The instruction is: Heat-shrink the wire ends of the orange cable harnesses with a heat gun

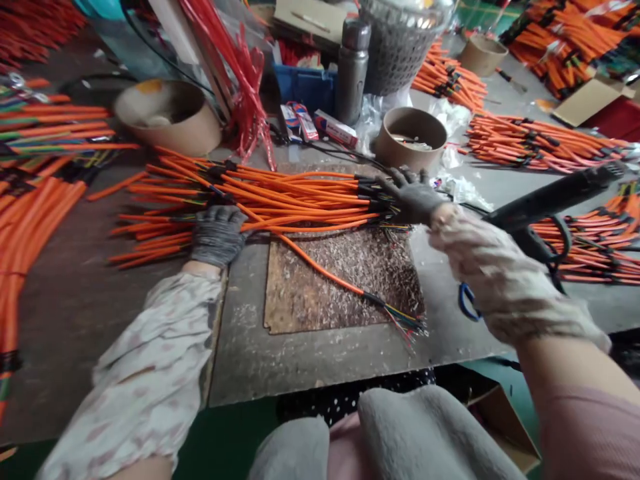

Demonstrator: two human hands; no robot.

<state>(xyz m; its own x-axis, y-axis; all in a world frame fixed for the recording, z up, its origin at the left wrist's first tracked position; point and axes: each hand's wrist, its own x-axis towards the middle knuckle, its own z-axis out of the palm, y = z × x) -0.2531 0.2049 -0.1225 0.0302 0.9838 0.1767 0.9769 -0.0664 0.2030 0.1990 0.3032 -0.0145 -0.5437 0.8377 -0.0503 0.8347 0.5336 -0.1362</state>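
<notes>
- Orange cables [280,200]: bundle at 11 o'clock; light, springy, bending in long arcs; best held by the sheath, not the fine wire ends [403,321].
- Left hand [217,235]: gloved, resting on the bundle at 9 o'clock; any grip is hidden.
- Right hand [411,197]: gloved, fingers spread, at the black ends [370,197], seemingly holding nothing.
- Small boxes [315,127]: 12 o'clock; writing unreadable.

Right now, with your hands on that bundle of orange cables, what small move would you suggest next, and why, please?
I would probably use the right hand to draw the single orange cable up to the bundle. It strays apart across the brown board, its thin coloured wires splayed, while the left hand pins the bundle down.
</notes>
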